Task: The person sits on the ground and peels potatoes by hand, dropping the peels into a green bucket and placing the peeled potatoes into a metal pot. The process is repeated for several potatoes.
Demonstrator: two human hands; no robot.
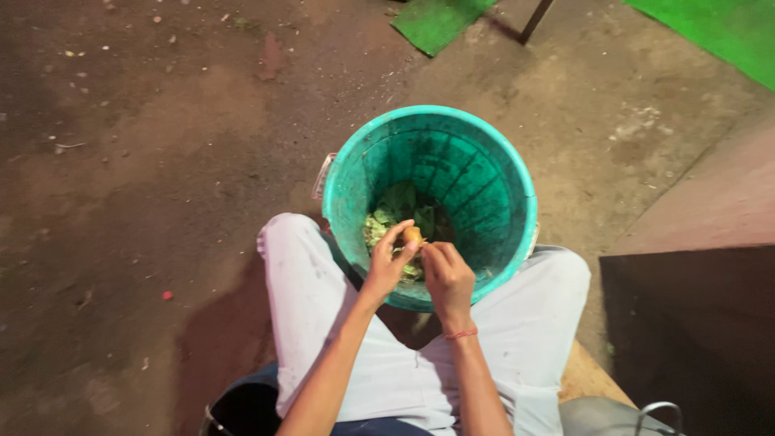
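A teal plastic bucket [476, 153] stands on the ground between my knees, with green leafy scraps [395, 206] at its bottom. Over its near rim, my left hand [387, 266] pinches a small yellowish-brown piece of vegetable [412, 235] between thumb and fingers. My right hand [449, 278] is right beside it, fingers curled and touching the same piece from the right. A red thread circles my right wrist. Whether the right hand also holds a tool is hidden.
Bare dirt ground [145, 161] with small litter lies to the left. Green mats [436, 20] lie at the top. A dark raised block [694, 323] sits at the right. A dark container [242, 408] and a metal handle [658, 412] are near my lap.
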